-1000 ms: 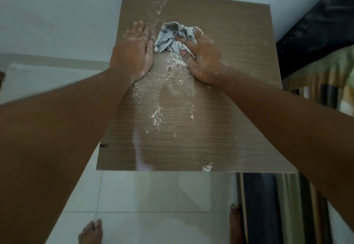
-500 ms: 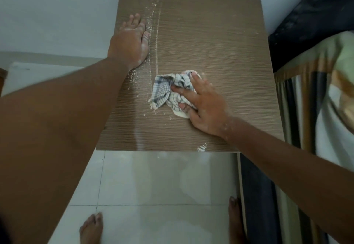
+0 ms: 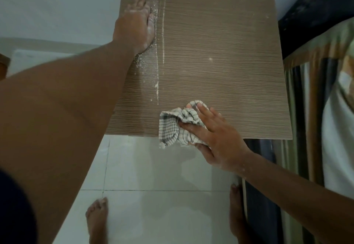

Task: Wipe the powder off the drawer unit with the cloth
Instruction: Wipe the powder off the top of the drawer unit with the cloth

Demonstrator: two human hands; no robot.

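The brown wood-grain top of the drawer unit [image 3: 220, 52] fills the upper middle of the view. My right hand [image 3: 216, 138] holds the crumpled checked cloth [image 3: 176, 126] at the near edge of the top, with part of the cloth hanging past that edge. My left hand [image 3: 136, 25] lies flat, fingers together, on the far left part of the top. Thin lines of white powder [image 3: 160, 52] run front to back just right of my left hand, with loose specks near its wrist.
A white wall stands behind the unit. Pale floor tiles [image 3: 153, 167] lie in front, with my bare feet [image 3: 97, 218] on them. A bed with a striped cover [image 3: 316, 90] stands close against the unit's right side.
My right hand has dragged the cloth from the far middle of the top back to its near edge, sweeping the powder along. My left hand stayed flat on the far left.
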